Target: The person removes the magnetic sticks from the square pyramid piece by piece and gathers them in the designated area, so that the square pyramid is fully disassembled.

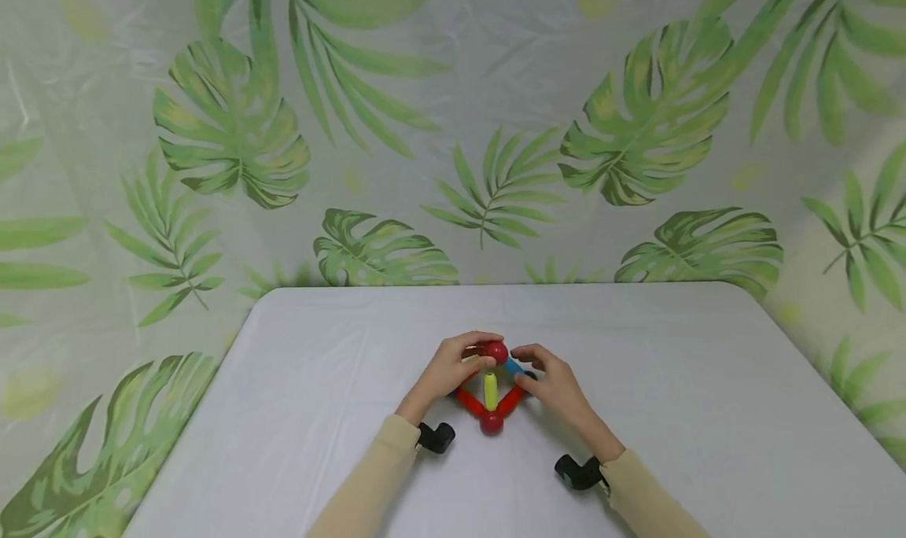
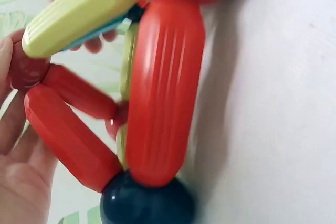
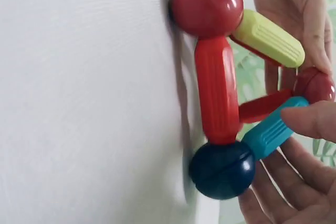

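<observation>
Your left hand (image 1: 447,371) and right hand (image 1: 555,385) both rest on a small pyramid frame (image 1: 491,388) of rods and balls. The frame stands on the white table (image 1: 318,412), at about 6 o'clock from the table's centre, near your edge.

Left hand: your fingers curl around the top red ball (image 1: 496,352) at the frame's apex, from the 9 o'clock side. In the left wrist view, a fingertip (image 2: 5,61) presses against this ball (image 2: 23,69).

Right hand: your fingers curl in from 3 o'clock. In the right wrist view, a fingertip (image 3: 310,120) touches the blue rod (image 3: 270,132), with the remaining fingers cupped beneath the dark blue ball (image 3: 222,169). The grip is narrow, closed on the frame.

Frame layout: the yellow-green rod (image 1: 490,390) runs from the apex to the near red ball (image 1: 491,422) at 6 o'clock. Two red rods (image 1: 469,401) spread from that ball along the table. The blue rod joins the apex to the dark blue ball.

A black wrist mount (image 1: 436,437) sits at each cuff of your beige sleeves (image 1: 375,483).
</observation>
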The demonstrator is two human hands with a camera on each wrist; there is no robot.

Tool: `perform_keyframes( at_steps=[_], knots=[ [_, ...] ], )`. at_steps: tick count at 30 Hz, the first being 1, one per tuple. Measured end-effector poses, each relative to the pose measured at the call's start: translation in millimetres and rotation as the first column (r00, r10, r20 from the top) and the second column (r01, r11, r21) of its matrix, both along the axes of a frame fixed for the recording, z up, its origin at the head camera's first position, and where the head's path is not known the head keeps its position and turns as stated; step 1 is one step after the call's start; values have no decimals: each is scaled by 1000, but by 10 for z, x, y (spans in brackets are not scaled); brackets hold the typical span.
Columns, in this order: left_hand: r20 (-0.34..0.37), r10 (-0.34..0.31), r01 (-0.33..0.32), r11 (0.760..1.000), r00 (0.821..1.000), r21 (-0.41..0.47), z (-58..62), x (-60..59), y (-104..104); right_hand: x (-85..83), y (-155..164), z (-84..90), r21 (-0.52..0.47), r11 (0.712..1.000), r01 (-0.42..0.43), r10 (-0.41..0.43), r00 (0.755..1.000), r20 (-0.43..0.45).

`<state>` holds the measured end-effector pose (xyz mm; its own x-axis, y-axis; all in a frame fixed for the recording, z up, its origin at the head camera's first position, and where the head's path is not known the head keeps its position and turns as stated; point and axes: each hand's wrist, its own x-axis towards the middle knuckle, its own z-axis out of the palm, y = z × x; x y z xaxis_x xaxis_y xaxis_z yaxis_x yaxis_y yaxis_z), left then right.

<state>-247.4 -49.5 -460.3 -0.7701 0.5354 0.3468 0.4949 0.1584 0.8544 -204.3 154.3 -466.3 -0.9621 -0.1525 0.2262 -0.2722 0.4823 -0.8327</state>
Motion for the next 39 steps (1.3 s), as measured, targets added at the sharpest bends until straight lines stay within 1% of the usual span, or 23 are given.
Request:
perform_keyframes(
  at_steps=[1,3,5,9,10,11,13,16,17,19,20,21,24,26,27,29,32,39],
  knots=[
    [14,-16,15,1000,1000,9,-2,-4,-2,0,3,-9,10,1000,-16,16,1000,6],
    [18,-21,21,1000,1000,9,-5,-7,-10,15,-8,-22,10,999,-33,33,999,21],
    [-11,-7,7,1000,1000,-19,-10,-10,-18,50,-35,-28,-4,1000,-28,28,999,32],
    [-98,6,-14,996,995,-84,0,-3,-23,113,-103,-32,-23,1000,-3,4,999,50],
    [-105,4,-14,996,994,-93,2,-3,-22,125,-116,-29,-24,1000,1,0,999,50],
    [-102,1,-10,996,995,-91,6,-1,-19,131,-127,-30,-24,1000,6,-5,999,52],
    [-83,13,-20,996,996,-87,8,1,-12,144,-135,-26,-29,1000,1,1,999,49],
    [-47,72,-75,995,996,-70,2,5,-6,158,-125,-19,-20,999,-44,45,998,35],
    [-45,90,-93,993,995,-67,0,7,-5,162,-116,-18,-15,998,-65,65,997,33],
    [-43,109,-111,992,993,-58,-6,15,-4,160,-91,-15,-17,996,-91,92,994,54],
    [-37,110,-111,992,993,-52,33,46,3,157,-74,-9,-31,995,-92,94,993,68],
    [-34,103,-105,993,994,-48,36,49,8,146,-59,2,-46,996,-78,82,993,81],
    [-18,89,-89,995,996,-49,45,66,21,82,-19,16,-84,996,-2,10,995,95],
    [-5,92,-92,994,996,-55,49,73,33,26,-10,19,-87,996,31,-25,997,68],
    [-5,95,-95,994,996,-58,8,49,36,-5,-11,9,-69,997,39,-36,998,47],
    [0,100,-99,993,995,-63,4,58,46,-52,-14,-16,-29,999,30,-30,1000,8],
    [7,106,-105,992,994,-65,-5,74,66,-92,-13,-48,12,1000,15,-15,999,-29],
    [-6,157,-157,987,988,-42,-5,98,80,-131,-9,-66,49,999,-5,9,997,-70]
  ],
)
